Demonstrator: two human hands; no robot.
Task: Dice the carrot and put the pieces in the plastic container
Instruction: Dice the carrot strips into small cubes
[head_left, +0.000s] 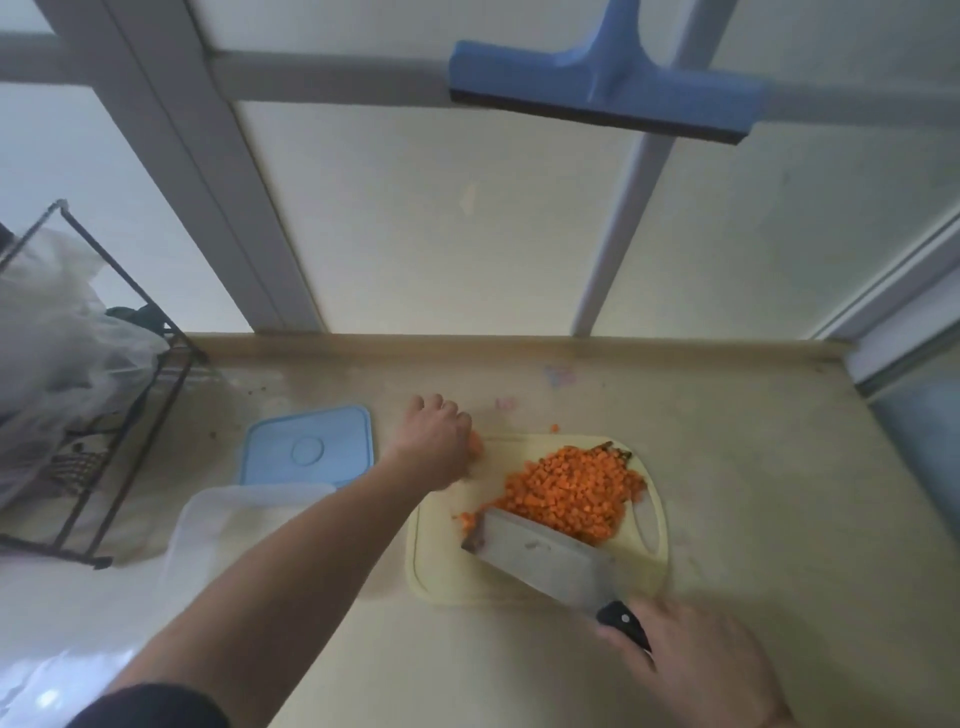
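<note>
A: Head view: heap of small orange carrot dice on the pale yellow plastic cutting board, w/ the broad steel cleaver at its near edge. Clear plastic container sits left, beside the board.

B: Hands?

A: Right hand grips the black handle. Left hand is curled over a carrot bit at the board's far-left corner; grip hidden.

B: Handling?

A: Dice look light, loose, prob damp, so they'd scatter. Scoop w/ blade flat + cupped hand.
</note>
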